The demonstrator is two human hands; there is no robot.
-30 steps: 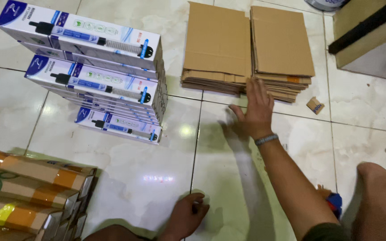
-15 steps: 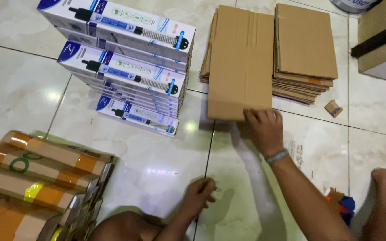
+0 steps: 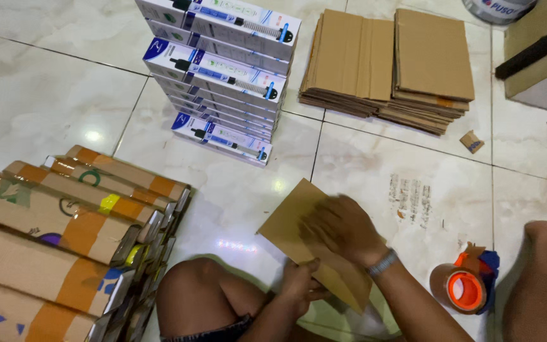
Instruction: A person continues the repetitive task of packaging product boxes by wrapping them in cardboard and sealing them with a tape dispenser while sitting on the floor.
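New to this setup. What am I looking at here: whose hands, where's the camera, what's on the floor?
There is no machine here: a person sits on a tiled floor and works with bare hands. The single camera is worn on the head and looks down, so the arms come in from the bottom edge. The right hand lies on top of a flat cardboard sheet, and the left hand grips its lower edge. Around them lie two stacks of flat cardboard, a pile of white and blue boxes, a heap of taped brown parcels and a roll of tape on an orange core. One scrap of cardboard lies loose.
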